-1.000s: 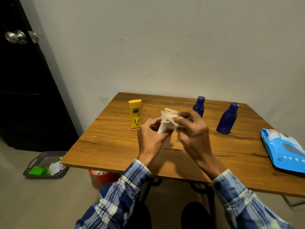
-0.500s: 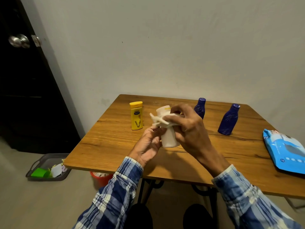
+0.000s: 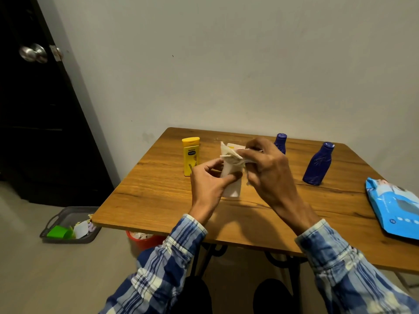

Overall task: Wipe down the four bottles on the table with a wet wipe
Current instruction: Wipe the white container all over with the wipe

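there is a single view, from a wide-angle camera worn on the person's head, looking forward and down across the square brown wooden table (image 3: 158, 189) toward the plain pale wall (image 3: 226, 64) behind it. it sits close above the two plaid-sleeved forearms, which enter from the bottom edge. the table fills the lower right, the dark door with a round metal knob (image 3: 32, 53) stands at far left, and straight lines bow near the edges.

wet wipe (image 3: 233, 156) bunched higher on white bottle (image 3: 231, 184) | left hand (image 3: 209, 181) regripped lower body
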Demonstrator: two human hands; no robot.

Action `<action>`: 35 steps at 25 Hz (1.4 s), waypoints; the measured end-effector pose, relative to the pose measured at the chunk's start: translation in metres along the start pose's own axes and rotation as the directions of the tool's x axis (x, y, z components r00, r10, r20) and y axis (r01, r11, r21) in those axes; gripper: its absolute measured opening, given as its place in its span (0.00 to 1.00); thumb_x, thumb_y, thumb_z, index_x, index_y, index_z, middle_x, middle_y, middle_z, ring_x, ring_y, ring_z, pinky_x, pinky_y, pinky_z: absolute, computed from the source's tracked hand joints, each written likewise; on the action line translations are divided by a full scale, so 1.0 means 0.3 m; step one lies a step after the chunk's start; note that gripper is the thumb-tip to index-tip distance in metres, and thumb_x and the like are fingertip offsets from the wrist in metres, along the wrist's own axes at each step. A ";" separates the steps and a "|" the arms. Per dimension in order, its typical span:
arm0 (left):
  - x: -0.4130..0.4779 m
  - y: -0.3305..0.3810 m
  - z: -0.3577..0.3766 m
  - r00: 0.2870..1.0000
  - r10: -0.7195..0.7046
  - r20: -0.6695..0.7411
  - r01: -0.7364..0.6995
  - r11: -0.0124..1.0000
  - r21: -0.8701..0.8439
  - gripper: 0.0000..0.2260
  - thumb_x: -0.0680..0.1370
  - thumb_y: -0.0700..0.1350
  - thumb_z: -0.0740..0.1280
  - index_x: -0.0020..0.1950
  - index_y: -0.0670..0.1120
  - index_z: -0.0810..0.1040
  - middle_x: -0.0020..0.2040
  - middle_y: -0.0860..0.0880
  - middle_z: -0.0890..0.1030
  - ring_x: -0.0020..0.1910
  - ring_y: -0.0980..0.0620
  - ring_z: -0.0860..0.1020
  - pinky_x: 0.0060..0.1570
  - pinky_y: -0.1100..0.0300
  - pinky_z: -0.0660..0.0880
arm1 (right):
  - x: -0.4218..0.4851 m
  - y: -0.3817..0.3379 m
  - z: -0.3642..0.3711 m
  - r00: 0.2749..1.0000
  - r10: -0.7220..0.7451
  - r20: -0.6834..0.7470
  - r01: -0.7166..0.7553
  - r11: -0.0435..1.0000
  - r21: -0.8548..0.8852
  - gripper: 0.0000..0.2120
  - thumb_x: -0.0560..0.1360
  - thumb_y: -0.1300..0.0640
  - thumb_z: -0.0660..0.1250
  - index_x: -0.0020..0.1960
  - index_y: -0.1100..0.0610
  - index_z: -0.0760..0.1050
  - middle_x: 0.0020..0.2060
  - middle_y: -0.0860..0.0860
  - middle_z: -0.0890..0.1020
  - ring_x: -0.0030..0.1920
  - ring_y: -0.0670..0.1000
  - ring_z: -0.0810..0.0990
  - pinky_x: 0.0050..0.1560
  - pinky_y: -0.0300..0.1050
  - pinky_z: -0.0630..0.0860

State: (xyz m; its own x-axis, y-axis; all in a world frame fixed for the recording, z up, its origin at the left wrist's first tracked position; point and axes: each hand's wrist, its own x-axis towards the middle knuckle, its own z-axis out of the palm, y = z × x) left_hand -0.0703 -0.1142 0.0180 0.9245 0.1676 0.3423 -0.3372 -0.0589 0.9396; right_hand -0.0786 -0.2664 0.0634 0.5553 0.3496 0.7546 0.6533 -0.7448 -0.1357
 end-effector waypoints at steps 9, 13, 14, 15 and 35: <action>-0.015 -0.006 0.003 0.992 0.093 -0.082 -0.072 0.969 0.235 0.19 0.67 0.45 0.81 0.57 0.49 0.85 0.49 0.52 0.87 0.45 0.54 0.85 0.42 0.53 0.84 | -0.030 0.048 0.034 0.980 0.143 -0.141 -0.134 0.988 0.074 0.12 0.73 0.66 0.69 0.56 0.60 0.83 0.50 0.56 0.78 0.48 0.53 0.78 0.43 0.47 0.81; 0.022 0.024 -0.011 0.854 -0.501 0.139 0.490 0.688 -0.535 0.13 0.73 0.37 0.75 0.57 0.40 0.82 0.55 0.40 0.85 0.50 0.45 0.85 0.44 0.54 0.84 | -0.062 0.043 0.041 0.919 0.332 -0.211 -0.241 0.899 0.365 0.12 0.72 0.68 0.72 0.54 0.60 0.83 0.50 0.52 0.80 0.49 0.48 0.80 0.42 0.46 0.83; 0.030 0.020 -0.016 0.813 -0.549 0.194 0.540 0.587 -0.603 0.10 0.75 0.37 0.73 0.56 0.40 0.81 0.55 0.39 0.85 0.51 0.44 0.84 0.46 0.53 0.83 | -0.074 0.029 0.055 0.953 0.257 -0.161 -0.195 0.926 0.324 0.12 0.73 0.67 0.71 0.55 0.60 0.83 0.52 0.52 0.79 0.50 0.48 0.79 0.43 0.46 0.83; 0.037 0.012 -0.022 0.792 -0.569 0.223 0.558 0.524 -0.644 0.10 0.76 0.36 0.72 0.56 0.38 0.80 0.55 0.38 0.84 0.53 0.43 0.83 0.48 0.51 0.83 | -0.090 0.009 0.067 0.983 0.158 -0.091 -0.131 0.960 0.248 0.12 0.73 0.66 0.68 0.55 0.60 0.83 0.53 0.55 0.79 0.51 0.50 0.79 0.45 0.46 0.83; 0.031 0.091 0.050 0.683 -0.705 0.190 0.501 0.263 -0.825 0.15 0.75 0.31 0.70 0.60 0.37 0.75 0.56 0.35 0.80 0.57 0.36 0.80 0.53 0.42 0.80 | -0.161 -0.030 0.127 0.915 0.259 -0.309 -0.251 0.966 0.065 0.12 0.73 0.69 0.66 0.55 0.64 0.81 0.52 0.61 0.79 0.51 0.56 0.78 0.46 0.49 0.83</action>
State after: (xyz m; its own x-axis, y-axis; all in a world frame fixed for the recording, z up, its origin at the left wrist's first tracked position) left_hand -0.0682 -0.1290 0.0467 0.9030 -0.0311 -0.4285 0.2279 0.8802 0.4164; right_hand -0.0918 -0.2549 0.0037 0.5181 -0.0483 0.8540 0.5248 -0.7704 -0.3620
